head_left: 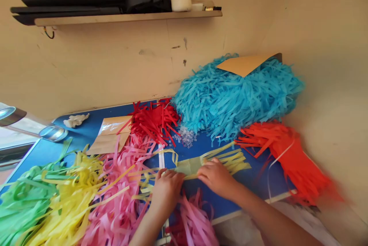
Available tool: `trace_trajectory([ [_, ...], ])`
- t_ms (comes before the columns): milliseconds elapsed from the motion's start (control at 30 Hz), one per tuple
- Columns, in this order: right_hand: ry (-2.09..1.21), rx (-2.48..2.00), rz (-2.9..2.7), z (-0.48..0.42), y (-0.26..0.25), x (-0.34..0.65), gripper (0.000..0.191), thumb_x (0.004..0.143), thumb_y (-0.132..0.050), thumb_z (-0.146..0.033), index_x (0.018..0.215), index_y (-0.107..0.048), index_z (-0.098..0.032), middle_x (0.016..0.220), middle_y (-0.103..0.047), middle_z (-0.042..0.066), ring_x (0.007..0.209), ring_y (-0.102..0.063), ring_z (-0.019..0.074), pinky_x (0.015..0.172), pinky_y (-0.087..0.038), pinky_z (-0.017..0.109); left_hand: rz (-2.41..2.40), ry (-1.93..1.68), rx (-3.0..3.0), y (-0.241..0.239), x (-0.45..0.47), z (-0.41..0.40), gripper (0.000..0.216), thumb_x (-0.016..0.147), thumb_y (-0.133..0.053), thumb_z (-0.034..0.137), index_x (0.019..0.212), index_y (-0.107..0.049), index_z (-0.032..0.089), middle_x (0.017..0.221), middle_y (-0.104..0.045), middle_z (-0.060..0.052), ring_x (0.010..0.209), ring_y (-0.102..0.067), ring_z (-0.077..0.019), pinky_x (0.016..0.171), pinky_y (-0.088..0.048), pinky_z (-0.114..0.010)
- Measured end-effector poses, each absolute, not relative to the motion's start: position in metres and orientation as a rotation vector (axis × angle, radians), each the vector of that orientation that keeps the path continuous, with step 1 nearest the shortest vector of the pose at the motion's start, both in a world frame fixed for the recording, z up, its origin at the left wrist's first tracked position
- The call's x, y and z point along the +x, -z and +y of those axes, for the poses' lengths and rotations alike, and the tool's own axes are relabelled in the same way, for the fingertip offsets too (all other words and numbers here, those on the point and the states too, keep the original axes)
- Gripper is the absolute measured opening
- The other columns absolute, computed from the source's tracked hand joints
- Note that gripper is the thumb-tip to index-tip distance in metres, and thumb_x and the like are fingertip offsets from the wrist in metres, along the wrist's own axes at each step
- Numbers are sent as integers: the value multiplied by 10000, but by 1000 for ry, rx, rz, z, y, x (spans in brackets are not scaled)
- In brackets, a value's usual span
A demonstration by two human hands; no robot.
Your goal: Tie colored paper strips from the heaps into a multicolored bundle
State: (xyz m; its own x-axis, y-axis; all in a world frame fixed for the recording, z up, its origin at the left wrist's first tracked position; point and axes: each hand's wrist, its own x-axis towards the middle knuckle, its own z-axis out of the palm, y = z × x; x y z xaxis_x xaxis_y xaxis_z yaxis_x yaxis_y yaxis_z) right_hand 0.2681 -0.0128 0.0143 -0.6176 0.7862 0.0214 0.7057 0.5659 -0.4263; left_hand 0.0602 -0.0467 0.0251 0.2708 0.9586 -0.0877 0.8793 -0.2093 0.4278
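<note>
Both hands are working low at the front edge of the blue desk (255,180), and the pale yellow strip bundle (191,165) is lying right under them, touching both. Its long axis is running across the view, left to right, tilting slightly up and away toward the right, where the loose ends are fanning out just beside the orange strips (293,161). The left hand (168,188) is sitting on the near left end, fingers curling down over the strips; whether it is actually clamping them I cannot tell, since the fingertips are hiding underneath. The right hand (217,177) is lying flatter, palm down, fingers stretching out and pressing on the middle of the bundle rather than closing round it. So the right one is covering the centre and the left is anchoring the tail, which is trailing off into the pink strips (120,200). The bundle itself is looking thin, papery and limp, flattened where the hands are bearing on it.
</note>
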Motion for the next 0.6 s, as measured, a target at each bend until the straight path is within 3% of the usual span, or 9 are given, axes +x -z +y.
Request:
trace_trajectory([
  [167, -759, -1543, -2382, 7, -14, 266, 166, 946, -567, -246, 829, -683, -223, 765, -724, -25, 738, -650, 148, 745, -349, 278, 1837, -152, 2028, -23, 41, -28, 371, 977, -372, 329, 857, -707, 225, 774, -760, -36, 768, -704, -186, 735, -433, -295],
  [367, -616, -1716, -2336, 16, -10, 254, 174, 936, -569, -270, 816, -685, -221, 829, -746, 33, 774, -668, 185, 707, -369, 281, 2039, 63, 1950, -32, 55, -16, 322, 926, -420, 298, 743, -667, 202, 734, -744, -71, 737, -701, -217, 720, -391, -300],
  [600, -593, -1728, -2309, 20, -4, 256, 160, 926, -597, -296, 821, -697, -231, 832, -752, 17, 793, -675, 189, 718, -375, 278, 2049, 174, 1922, -36, 54, -11, 239, 869, -465, 275, 765, -671, 217, 769, -752, -69, 766, -707, -217, 695, -399, -283],
])
